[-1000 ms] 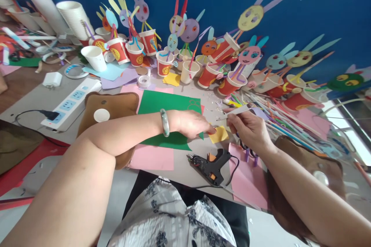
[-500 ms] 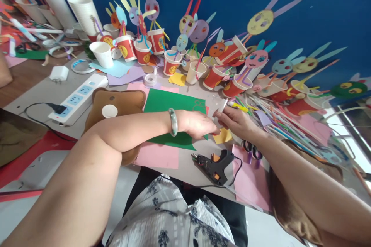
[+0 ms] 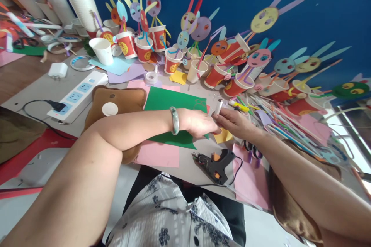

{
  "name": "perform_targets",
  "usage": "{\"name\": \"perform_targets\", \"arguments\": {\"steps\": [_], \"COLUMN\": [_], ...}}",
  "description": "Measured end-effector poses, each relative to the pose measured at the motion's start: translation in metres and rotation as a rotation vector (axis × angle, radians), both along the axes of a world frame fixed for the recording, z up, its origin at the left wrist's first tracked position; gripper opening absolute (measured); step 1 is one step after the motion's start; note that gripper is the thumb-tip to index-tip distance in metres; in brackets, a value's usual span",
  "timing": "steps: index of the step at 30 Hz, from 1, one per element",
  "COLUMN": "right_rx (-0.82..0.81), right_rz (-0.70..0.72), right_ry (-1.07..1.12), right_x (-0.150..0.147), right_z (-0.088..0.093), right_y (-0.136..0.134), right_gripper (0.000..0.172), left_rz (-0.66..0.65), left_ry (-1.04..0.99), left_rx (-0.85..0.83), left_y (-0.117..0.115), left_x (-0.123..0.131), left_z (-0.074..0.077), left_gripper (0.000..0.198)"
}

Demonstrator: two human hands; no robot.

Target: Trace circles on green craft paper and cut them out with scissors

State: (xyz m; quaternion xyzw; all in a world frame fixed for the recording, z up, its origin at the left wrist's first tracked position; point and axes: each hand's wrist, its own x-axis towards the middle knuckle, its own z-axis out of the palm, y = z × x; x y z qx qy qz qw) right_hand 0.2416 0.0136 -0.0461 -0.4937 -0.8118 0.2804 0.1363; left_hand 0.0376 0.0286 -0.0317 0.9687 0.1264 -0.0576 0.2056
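My left hand (image 3: 199,123), with a green bangle (image 3: 174,120) on its wrist, rests over the edge of a green paper sheet (image 3: 168,102), fingers curled down toward a small yellow paper piece (image 3: 224,136). My right hand (image 3: 236,121) meets it fingertip to fingertip and pinches a thin white strip (image 3: 218,107) that stands up from its fingers. What the left fingers grip is hidden. A black glue gun (image 3: 216,163) lies on the table just in front of both hands.
Red and white paper cups with paper rabbit faces (image 3: 174,52) crowd the back of the table. Coloured straws (image 3: 278,117) lie at the right, purple-handled scissors (image 3: 251,148) by pink paper (image 3: 158,154). A power strip (image 3: 77,96) and brown cushion (image 3: 116,102) sit left.
My right hand has moved left toward my left hand, and the white strip has turned from lying sideways to standing upright. The view has shifted slightly.
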Motion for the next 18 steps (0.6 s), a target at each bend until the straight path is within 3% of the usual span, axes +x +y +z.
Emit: {"name": "perform_targets", "arguments": {"steps": [18], "right_rx": [0.044], "right_rz": [0.046], "right_ry": [-0.082], "right_x": [-0.0002], "right_z": [-0.0016], "right_y": [0.0021], "right_gripper": [0.047], "left_rz": [-0.027], "left_ry": [0.056], "left_rx": [0.010], "left_y": [0.0010], "left_x": [-0.0001], "left_z": [0.0018], "left_gripper": [0.035]}}
